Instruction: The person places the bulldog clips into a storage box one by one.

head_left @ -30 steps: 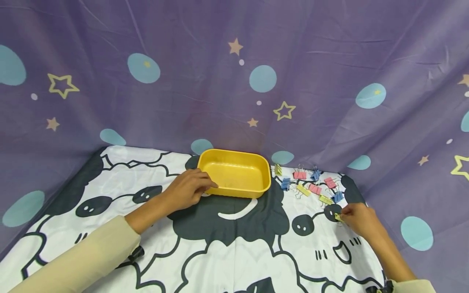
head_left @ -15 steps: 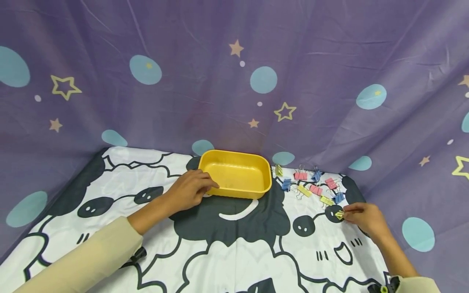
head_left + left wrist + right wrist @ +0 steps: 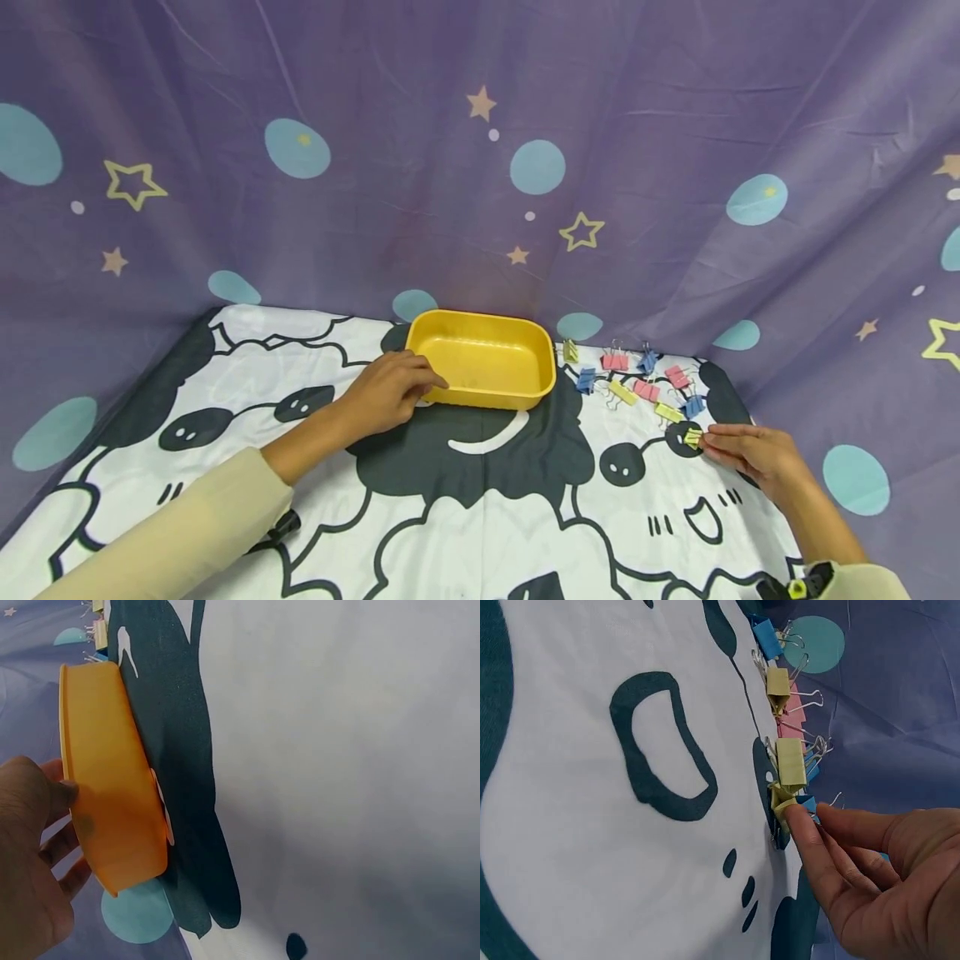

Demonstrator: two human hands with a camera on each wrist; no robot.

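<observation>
My left hand (image 3: pixel 386 387) is at the front left corner of a yellow plastic box (image 3: pixel 483 398). In the left wrist view its thumb presses the near rim and the other fingers reach behind the box wall (image 3: pixel 116 780). The inside of the box is bare. Over to the right, my right hand (image 3: pixel 757 454) pinches a small yellow binder clip (image 3: pixel 692 437) at its fingertips. Up close in the right wrist view, that yellow clip (image 3: pixel 781 801) sits low by the cloth, partly hidden by the index finger, with another yellow clip (image 3: pixel 791 761) just beyond it.
Several more binder clips lie loose right of the box, among them a pink clip (image 3: pixel 615 362), a blue clip (image 3: pixel 586 381) and a yellow clip (image 3: pixel 622 392). A white and black cartoon cloth (image 3: pixel 480 542) covers the table. Behind hangs a purple curtain (image 3: pixel 420 183).
The yellow clip at my right fingertips has turned and now shows more fully, while the right hand has drawn slightly to the right and its fingers have straightened. The left hand stays on the box.
</observation>
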